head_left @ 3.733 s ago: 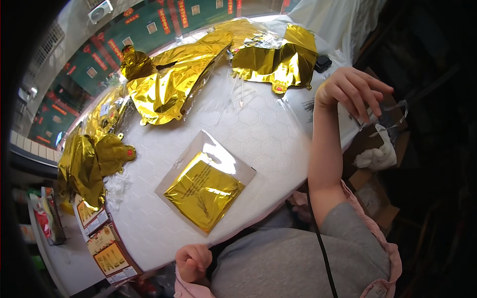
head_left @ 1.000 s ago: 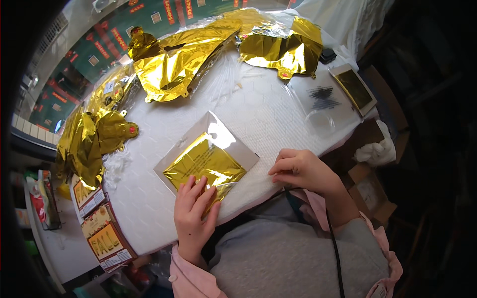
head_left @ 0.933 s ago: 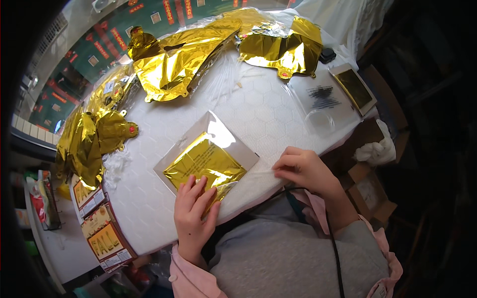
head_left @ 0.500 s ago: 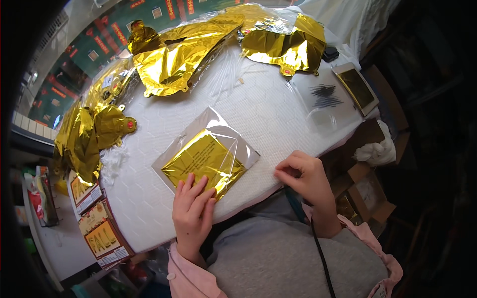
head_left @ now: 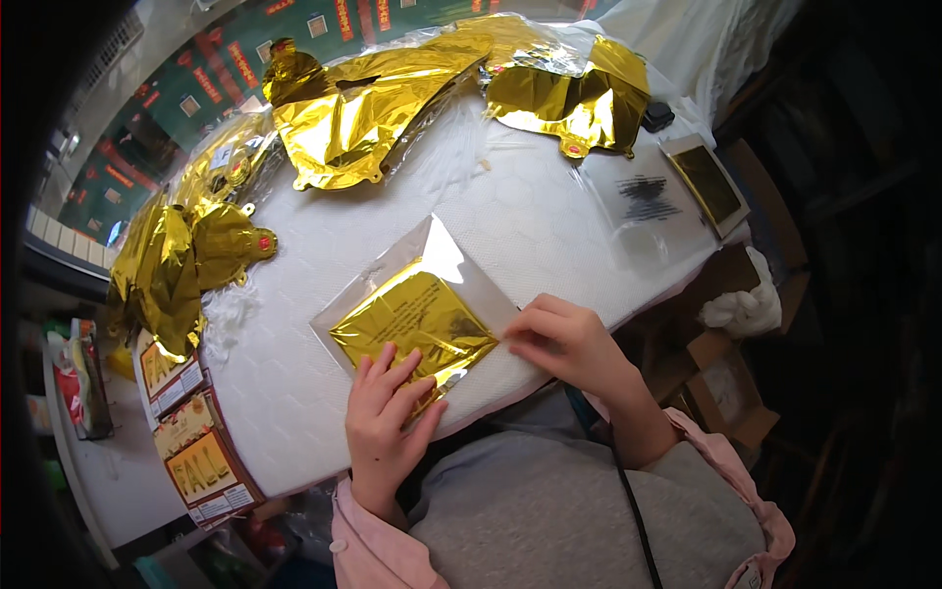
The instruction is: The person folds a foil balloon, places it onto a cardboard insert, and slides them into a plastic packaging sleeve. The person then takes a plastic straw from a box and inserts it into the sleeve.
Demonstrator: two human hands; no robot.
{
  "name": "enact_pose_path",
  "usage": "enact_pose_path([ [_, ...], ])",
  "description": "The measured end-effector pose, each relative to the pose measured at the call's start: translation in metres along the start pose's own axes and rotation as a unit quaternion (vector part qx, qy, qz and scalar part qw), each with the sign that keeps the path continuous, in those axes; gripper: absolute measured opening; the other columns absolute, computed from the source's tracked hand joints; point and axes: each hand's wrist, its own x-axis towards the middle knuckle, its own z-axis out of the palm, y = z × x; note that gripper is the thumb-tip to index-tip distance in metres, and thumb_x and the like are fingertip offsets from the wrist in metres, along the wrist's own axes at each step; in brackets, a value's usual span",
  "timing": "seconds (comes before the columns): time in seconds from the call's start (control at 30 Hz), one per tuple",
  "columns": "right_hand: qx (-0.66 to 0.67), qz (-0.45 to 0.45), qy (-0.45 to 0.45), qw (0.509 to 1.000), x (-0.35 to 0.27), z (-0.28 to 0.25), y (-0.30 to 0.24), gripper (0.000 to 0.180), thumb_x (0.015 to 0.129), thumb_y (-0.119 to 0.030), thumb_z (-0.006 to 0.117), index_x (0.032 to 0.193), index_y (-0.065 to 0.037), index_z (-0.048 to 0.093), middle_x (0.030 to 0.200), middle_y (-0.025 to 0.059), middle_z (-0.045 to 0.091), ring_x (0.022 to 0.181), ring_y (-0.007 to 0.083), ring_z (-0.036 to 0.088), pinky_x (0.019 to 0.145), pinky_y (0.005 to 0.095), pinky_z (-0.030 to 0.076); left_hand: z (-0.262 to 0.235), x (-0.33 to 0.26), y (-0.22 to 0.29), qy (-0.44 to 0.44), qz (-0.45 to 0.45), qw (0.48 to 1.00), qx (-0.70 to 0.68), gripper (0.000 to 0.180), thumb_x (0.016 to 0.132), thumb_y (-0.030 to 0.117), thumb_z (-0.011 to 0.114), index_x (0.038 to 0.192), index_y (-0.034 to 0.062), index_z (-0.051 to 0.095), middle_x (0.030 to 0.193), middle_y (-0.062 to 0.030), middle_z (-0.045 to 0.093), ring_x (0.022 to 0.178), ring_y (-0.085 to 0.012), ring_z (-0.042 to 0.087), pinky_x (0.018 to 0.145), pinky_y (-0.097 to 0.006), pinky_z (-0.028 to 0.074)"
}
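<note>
A clear plastic bag [head_left: 429,238] lies tilted on the white-covered table, with a folded gold foil balloon [head_left: 417,312] inside that bears dark print. Across the bag's lower left part rests my left hand [head_left: 390,417], palm down with its fingers spread. Thumb and index finger of my right hand [head_left: 561,339] are pinched together at the bag's right corner. Exactly how much of the plastic sits between those fingertips is hard to see.
Unfolded gold foil balloons [head_left: 339,128] line the table's far edge, and more foil [head_left: 162,265] lies at the left. Printed packages [head_left: 201,466] lean at the left edge. On the right are a bag of thin dark sticks [head_left: 648,201], a gold packet [head_left: 708,187] and open cardboard boxes [head_left: 731,393].
My right hand has moved left, from beside the bag onto its right corner. My left hand remains on the bag, its thumb now further out from the fingers.
</note>
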Motion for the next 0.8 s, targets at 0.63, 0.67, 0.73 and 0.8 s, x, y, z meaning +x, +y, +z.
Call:
enact_pose_path([
  [0.63,-0.015,-0.083,-0.144,0.986,0.006,-0.034,0.018,0.013,0.089,-0.003,0.075,0.101,-0.004,0.07,0.099,0.01,0.063,0.093,0.0267,0.064,0.082,0.0343,0.052,-0.004,0.005,0.003,-0.077,-0.022,0.987,0.138,0.048,0.084,0.018,0.076,0.13,0.0263,0.074,0.155,-0.0049,0.057,0.141,-0.0297,0.051,0.123,-0.065,0.02],
  [0.67,0.024,-0.064,-0.167,0.984,0.006,-0.036,0.018,0.013,0.09,-0.003,0.075,0.101,-0.004,0.069,0.1,0.0105,0.062,0.094,0.0268,0.063,0.083,0.0346,0.052,-0.004,0.005,0.003,-0.078,-0.021,0.987,0.142,0.048,0.083,0.018,0.076,0.131,0.0266,0.074,0.155,-0.0045,0.057,0.141,-0.0297,0.051,0.123,-0.065,0.02],
  [0.73,0.023,-0.043,-0.139,0.989,0.004,-0.029,0.019,0.011,0.091,-0.005,0.074,0.1,-0.003,0.068,0.1,0.0108,0.062,0.095,0.0279,0.063,0.083,0.0357,0.052,-0.004,0.006,0.004,-0.08,-0.021,0.987,0.141,0.048,0.083,0.018,0.076,0.131,0.0267,0.074,0.155,-0.0046,0.057,0.141,-0.0296,0.051,0.123,-0.065,0.02],
  [0.8,0.022,-0.022,-0.111,0.993,0.002,-0.029,0.019,0.01,0.092,-0.006,0.072,0.099,-0.003,0.067,0.1,0.0111,0.061,0.096,0.029,0.062,0.084,0.0369,0.052,-0.003,0.006,0.005,-0.083,-0.022,0.986,0.14,0.049,0.083,0.019,0.076,0.131,0.0268,0.074,0.155,-0.0046,0.057,0.141,-0.0296,0.051,0.123,-0.065,0.02],
])
